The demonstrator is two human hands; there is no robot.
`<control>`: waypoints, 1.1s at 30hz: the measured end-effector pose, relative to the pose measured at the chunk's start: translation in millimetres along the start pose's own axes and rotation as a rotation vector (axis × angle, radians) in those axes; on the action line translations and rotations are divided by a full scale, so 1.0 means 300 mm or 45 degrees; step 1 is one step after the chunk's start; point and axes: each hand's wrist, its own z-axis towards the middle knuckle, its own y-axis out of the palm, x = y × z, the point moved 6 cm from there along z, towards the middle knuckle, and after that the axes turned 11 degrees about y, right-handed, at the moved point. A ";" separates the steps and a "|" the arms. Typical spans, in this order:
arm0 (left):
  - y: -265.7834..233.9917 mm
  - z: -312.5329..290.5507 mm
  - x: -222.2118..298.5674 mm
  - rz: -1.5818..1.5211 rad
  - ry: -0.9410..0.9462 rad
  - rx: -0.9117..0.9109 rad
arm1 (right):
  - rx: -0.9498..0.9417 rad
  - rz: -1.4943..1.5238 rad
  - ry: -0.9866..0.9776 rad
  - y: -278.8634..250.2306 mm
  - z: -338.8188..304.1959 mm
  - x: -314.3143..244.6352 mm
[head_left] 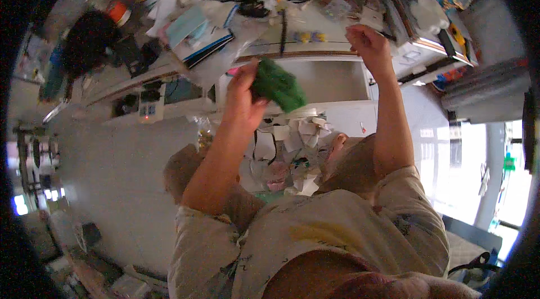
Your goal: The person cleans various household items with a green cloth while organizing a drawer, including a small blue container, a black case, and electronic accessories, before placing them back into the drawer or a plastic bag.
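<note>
A bunched green cloth hangs from my left hand, whose fingers are closed around its left end. Cloth and hand are raised in front of an open white drawer or shelf space under the desktop. My right hand is lifted over the right end of the desk edge, apart from the cloth. Its fingers are curled together, and whatever they may hold is too small to tell. Several small yellow and blue pieces lie on the desktop left of it, near a dark upright strip.
Books and papers crowd the desk's left part, next to a dark furry-looking bundle. A heap of crumpled paper and packaging sits low between my knees. To the right stands a cabinet with things on top.
</note>
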 end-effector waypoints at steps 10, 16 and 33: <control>0.069 0.005 -0.006 0.233 0.216 -0.004 | -0.423 0.107 -0.284 0.331 -0.230 -0.191; 0.112 -0.009 0.090 0.963 0.558 -0.152 | 0.004 0.667 -0.050 0.199 -0.083 -0.115; -0.237 0.177 0.560 1.626 0.614 0.486 | 0.491 -0.786 -0.336 0.078 0.133 0.010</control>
